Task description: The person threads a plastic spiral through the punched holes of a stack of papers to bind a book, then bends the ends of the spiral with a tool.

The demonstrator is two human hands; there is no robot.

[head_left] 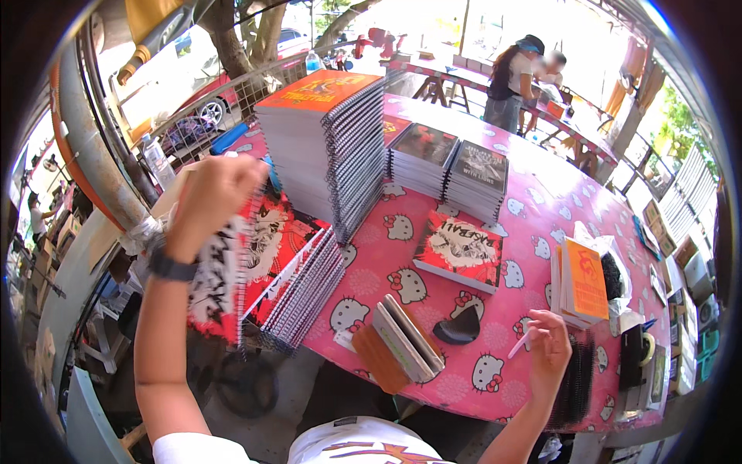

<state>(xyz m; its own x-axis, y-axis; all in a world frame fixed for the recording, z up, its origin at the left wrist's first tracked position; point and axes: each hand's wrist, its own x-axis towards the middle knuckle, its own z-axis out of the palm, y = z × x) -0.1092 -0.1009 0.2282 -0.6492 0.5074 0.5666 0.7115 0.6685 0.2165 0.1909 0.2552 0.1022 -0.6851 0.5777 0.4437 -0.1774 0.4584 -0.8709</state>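
My left hand (220,193) is raised at the left, closed on the upper part of a red, black and white spiral notebook (216,290), which hangs tilted past the table edge; motion blurs the fingers. Right of it lies a stack of similar red spiral notebooks (297,282). My right hand (550,348) is over the table's right side, fingers curled around a thin pale pink stick (519,345). Beneath and beside that hand are black spiral binding coils (576,383), blurred. An orange-covered book stack (580,282) stands just beyond it.
A tall orange-topped stack of spiral notebooks (297,147), two dark-covered stacks (475,182) and a red-covered stack (460,251) stand on the pink patterned table (533,224). Nearer are a wooden holder (379,356) and a black curved object (457,328). People (510,85) work at a far table.
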